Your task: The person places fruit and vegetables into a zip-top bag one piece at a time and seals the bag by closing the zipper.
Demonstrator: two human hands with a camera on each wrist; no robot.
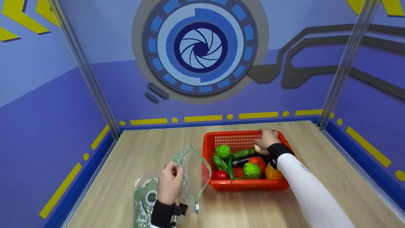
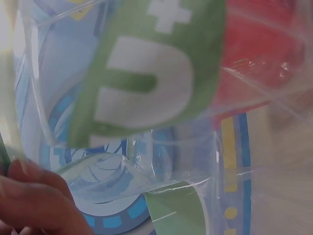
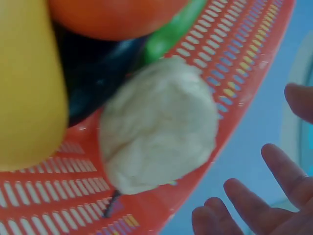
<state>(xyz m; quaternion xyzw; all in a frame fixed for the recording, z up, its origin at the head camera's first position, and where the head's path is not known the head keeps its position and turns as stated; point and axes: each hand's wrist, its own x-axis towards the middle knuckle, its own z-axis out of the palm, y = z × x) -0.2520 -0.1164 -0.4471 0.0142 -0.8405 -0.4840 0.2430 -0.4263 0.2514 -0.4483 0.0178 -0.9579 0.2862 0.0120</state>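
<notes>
left hand (image 1: pixel 171 183): pinching clear bag (image 1: pixel 193 172), left of basket (image 1: pixel 250 185) | right hand (image 1: pixel 268 137): fingers loose, over basket's far right, apart from white vegetable (image 3: pixel 159 127) inside basket | risk: one-sided pinch could let limp bag mouth collapse

Person's right hand (image 1: pixel 268 138) and left hand (image 1: pixel 170 185) are bare. Right sleeve (image 1: pixel 316 193) is white, close-fitting, with a small grey marking (image 1: pixel 305 168). Right wristband (image 1: pixel 279 151) is broad, black; left wristband (image 1: pixel 162 215), also black, carries a small black fitting (image 1: pixel 181 209).
</notes>
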